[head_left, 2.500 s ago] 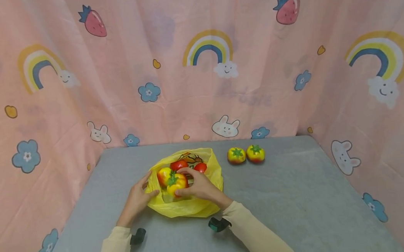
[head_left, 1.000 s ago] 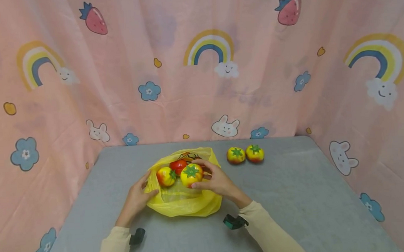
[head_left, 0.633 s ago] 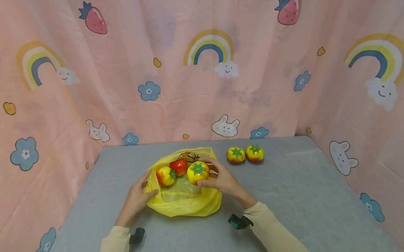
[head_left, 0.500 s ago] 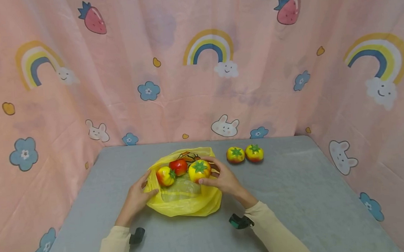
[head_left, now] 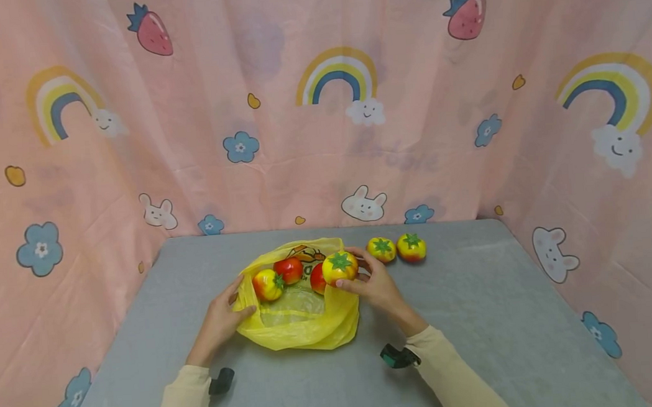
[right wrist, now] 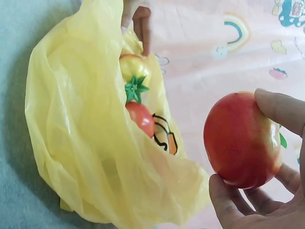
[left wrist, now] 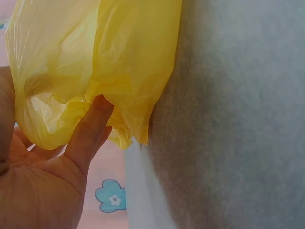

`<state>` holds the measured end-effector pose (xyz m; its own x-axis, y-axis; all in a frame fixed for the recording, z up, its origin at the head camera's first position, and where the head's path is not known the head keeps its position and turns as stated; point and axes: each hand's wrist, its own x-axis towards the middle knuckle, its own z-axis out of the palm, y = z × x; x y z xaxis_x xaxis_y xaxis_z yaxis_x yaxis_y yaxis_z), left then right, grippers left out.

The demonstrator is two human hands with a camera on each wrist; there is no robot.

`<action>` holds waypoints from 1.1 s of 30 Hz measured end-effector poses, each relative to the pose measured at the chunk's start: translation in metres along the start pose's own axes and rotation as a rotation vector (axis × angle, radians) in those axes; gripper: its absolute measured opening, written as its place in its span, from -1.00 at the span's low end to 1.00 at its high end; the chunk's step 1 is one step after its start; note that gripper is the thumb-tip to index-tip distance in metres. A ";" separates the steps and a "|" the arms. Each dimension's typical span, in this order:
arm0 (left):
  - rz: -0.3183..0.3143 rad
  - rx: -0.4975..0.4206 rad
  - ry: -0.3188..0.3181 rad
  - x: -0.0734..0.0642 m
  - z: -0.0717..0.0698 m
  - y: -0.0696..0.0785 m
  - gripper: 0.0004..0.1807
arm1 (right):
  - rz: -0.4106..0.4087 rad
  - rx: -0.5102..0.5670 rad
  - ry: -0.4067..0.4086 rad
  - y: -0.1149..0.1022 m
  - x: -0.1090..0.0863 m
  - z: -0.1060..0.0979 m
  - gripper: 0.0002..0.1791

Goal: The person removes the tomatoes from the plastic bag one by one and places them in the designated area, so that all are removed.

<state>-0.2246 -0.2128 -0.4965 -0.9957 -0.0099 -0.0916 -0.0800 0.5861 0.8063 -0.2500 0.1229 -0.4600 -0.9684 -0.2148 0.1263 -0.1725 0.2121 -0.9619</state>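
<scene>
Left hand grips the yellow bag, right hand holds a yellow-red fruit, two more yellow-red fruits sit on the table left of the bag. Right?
One slip: the two loose fruits sit right of the yellow bag, per the head view. The rest holds: left hand on the bag, right hand holding the held fruit.

The fruit [head_left: 340, 267] in your right fingers [right wrist: 222, 200] looks smooth, glossy and plastic; the bag [head_left: 300, 339] you face is thin, crinkled, translucent plastic. Your surface [head_left: 477, 294] appears matt and mottled, your sleeves [head_left: 183, 399] matt cloth, the backdrop [head_left: 324, 166] creased cloth.
</scene>
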 end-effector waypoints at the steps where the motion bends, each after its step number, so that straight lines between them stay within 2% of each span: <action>1: 0.001 0.000 -0.001 0.000 0.000 0.000 -0.13 | 0.004 -0.003 0.010 0.001 0.000 -0.001 -0.23; 18: 0.023 -0.001 0.007 -0.001 0.001 0.000 -0.13 | 0.077 -0.019 0.145 0.011 0.001 -0.025 -0.21; 33: 0.026 -0.007 0.009 -0.002 0.000 0.001 -0.14 | 0.096 -0.055 0.188 0.024 -0.003 -0.044 -0.20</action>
<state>-0.2228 -0.2126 -0.4956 -0.9979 -0.0019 -0.0651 -0.0541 0.5809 0.8122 -0.2587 0.1710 -0.4724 -0.9965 -0.0104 0.0824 -0.0820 0.2760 -0.9577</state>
